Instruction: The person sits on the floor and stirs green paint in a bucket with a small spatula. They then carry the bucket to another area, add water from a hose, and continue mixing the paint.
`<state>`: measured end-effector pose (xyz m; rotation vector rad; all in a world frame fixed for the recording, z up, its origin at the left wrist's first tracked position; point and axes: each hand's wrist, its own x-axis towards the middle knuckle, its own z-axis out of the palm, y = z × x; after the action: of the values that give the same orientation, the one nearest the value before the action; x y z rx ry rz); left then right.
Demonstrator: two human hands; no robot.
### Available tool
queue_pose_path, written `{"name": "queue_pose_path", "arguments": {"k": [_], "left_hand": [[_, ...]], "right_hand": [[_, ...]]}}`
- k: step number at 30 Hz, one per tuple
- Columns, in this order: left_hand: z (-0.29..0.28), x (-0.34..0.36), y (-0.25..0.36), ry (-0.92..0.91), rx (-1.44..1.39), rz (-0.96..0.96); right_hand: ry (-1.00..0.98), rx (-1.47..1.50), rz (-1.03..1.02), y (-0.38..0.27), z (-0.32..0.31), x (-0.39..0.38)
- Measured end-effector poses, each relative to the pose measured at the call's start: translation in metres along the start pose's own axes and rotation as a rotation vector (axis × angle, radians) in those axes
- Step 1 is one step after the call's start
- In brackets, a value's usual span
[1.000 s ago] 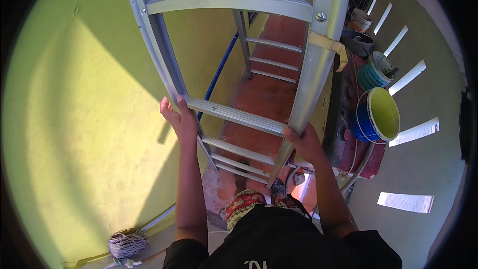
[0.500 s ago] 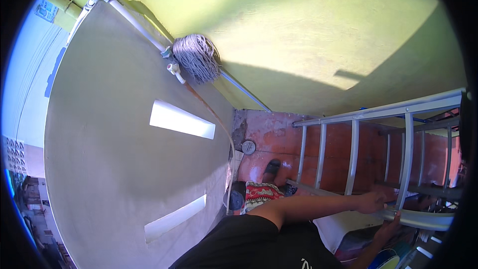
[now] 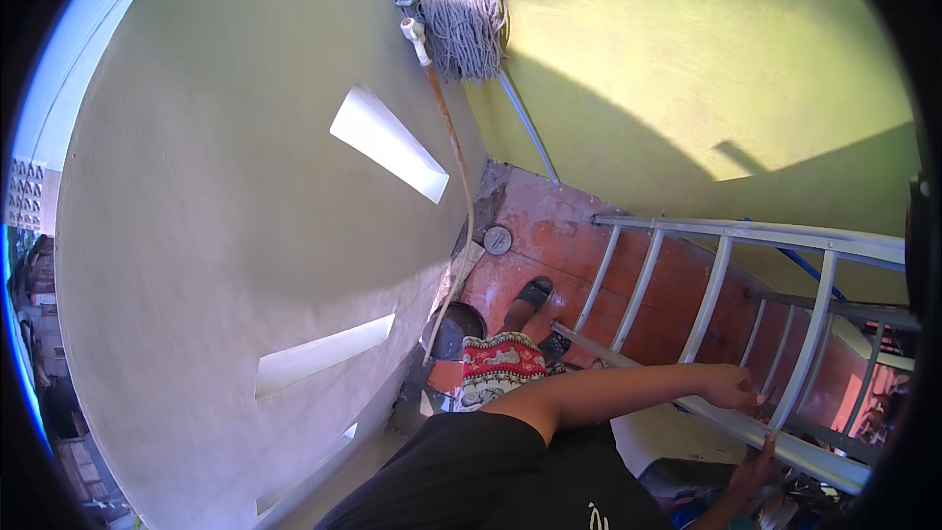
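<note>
An aluminium ladder (image 3: 724, 299) slants across the right side, its rungs over the red floor. My left arm reaches across its nearer side rail, and my left hand (image 3: 731, 387) is over the gap between two rungs. Its fingers are curled in; whatever may be inside them is hidden. Lower down, my right hand (image 3: 754, 463) grips that same rail from below, its fingertips showing at the rail's edge beside a rung.
A grey string mop (image 3: 463, 27) leans in the corner by a tap (image 3: 414, 31) with a hose (image 3: 461, 162). Below are a round drain cover (image 3: 497, 239), a dark basin (image 3: 459, 326) and my sandalled foot (image 3: 535, 291). A pale slotted wall (image 3: 245, 186) rises at left.
The view has turned, so the mop, tap and wall sit higher and further right. My left fingers have shifted slightly away from the rung; my right hand stays on the rail.
</note>
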<state>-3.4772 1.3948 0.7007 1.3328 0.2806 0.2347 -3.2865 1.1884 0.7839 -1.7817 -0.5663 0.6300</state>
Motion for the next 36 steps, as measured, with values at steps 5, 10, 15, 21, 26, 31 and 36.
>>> {"name": "queue_pose_path", "arguments": {"k": [5, 10, 15, 21, 26, 31, 36], "left_hand": [[0.055, 0.012, -0.007, 0.006, 0.149, 0.076], [0.059, 0.016, -0.022, 0.048, 0.163, 0.215], [0.065, 0.006, -0.017, 0.242, 0.184, 0.310], [0.072, 0.000, -0.013, 0.304, 0.218, 0.298], [0.089, 0.008, -0.016, 0.365, 0.280, 0.328], [0.096, 0.016, -0.019, 0.432, 0.316, 0.303], [0.102, 0.015, -0.007, 0.460, 0.322, 0.276]], "right_hand": [[-0.204, 0.115, -0.169, -0.046, 0.029, 0.002], [-0.004, 0.286, -0.296, -0.051, 0.038, 0.019], [-0.289, 0.331, -0.442, -0.043, 0.037, 0.031], [-0.306, 0.287, -0.474, -0.049, 0.043, 0.030], [-0.398, 0.368, -0.475, -0.051, 0.037, 0.038], [-0.322, 0.450, -0.399, -0.045, 0.033, 0.046], [-0.294, 0.439, -0.341, -0.047, 0.028, 0.050]]}}
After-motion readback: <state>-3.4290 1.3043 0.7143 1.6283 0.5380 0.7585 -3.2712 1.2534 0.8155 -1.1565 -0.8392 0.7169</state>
